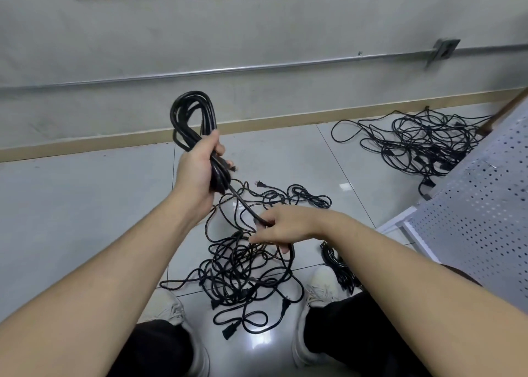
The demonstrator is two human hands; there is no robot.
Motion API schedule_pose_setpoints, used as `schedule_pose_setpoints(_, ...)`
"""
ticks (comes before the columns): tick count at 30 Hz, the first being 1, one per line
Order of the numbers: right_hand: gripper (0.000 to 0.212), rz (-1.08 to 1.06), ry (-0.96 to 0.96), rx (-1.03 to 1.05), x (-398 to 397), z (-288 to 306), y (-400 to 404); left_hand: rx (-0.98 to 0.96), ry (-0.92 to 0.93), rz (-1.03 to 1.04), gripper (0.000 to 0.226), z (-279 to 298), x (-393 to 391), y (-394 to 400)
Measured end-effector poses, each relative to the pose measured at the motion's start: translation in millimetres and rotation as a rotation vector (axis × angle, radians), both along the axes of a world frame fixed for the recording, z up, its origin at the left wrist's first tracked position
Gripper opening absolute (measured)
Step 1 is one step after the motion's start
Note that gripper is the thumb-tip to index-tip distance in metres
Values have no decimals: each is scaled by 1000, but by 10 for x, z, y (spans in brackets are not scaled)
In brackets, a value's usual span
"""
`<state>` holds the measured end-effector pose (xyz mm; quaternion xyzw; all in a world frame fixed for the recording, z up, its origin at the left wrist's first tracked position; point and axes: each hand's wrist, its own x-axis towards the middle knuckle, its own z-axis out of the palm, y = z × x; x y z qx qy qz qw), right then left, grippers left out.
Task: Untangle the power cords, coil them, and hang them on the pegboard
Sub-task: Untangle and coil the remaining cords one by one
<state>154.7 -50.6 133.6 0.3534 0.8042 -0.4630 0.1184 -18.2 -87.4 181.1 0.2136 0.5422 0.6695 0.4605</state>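
Left hand (197,171) gripping coiled black cord (191,119), right hand (281,226) pinching its loose end above floor tangle (243,274).

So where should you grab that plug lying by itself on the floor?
Take the loose plug by its black body, just behind the metal prongs, coming down from above. It lies flat on the tile floor with prongs pointing left, a little apart from the tangled cords, so its sides look free for a finger-and-thumb grip.
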Motion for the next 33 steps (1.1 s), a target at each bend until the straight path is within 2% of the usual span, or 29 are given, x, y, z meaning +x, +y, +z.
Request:
schedule_pose_setpoints(2, 27, 12, -68, -41, 61, 63, 59, -51, 165, 87, 32, -39, -79, 9)
schedule_pose_setpoints(4, 26, 36, -108, -69, 132, 129, 110, -82, 245, 172, 32, -43, -149, 15)
schedule_pose_setpoints(7, 28, -114, 28, -146, 223, 198, 165, -105, 286, 259, 34, -23, -264, 38)
schedule_pose_setpoints(11, 39, -180, 28, 101, 322, 370, 247, -132, 311, 266, 36, -37, -350, 40)
schedule_pose_setpoints(12, 42, -192, 47, 109, 355, 382, 270, -147, 339, 255, 35, -46, -350, 38)
schedule_pose_setpoints(17, 31, -281, 413, -212, 506, 409, 321, -162, 470, 207, 24, -96, -367, 24)
schedule_pose_setpoints(20, 22, -427, 645, -346, 534, 478, 366, -181, 503, 200, 25, -96, -372, 31)
schedule_pose_setpoints(24, 36, -670, 966, -588, 508, 566, 420, -209, 597, 135, 36, -133, -297, 47)
schedule_pose_setpoints(28, 32, -740, 1041, -581, 453, 558, 430, -299, 731, 32, 48, -203, -167, 29)
schedule_pose_setpoints(33, 39, -831, 1062, -409, 363, 531, 433, -337, 563, -129, 40, -290, -57, 7)
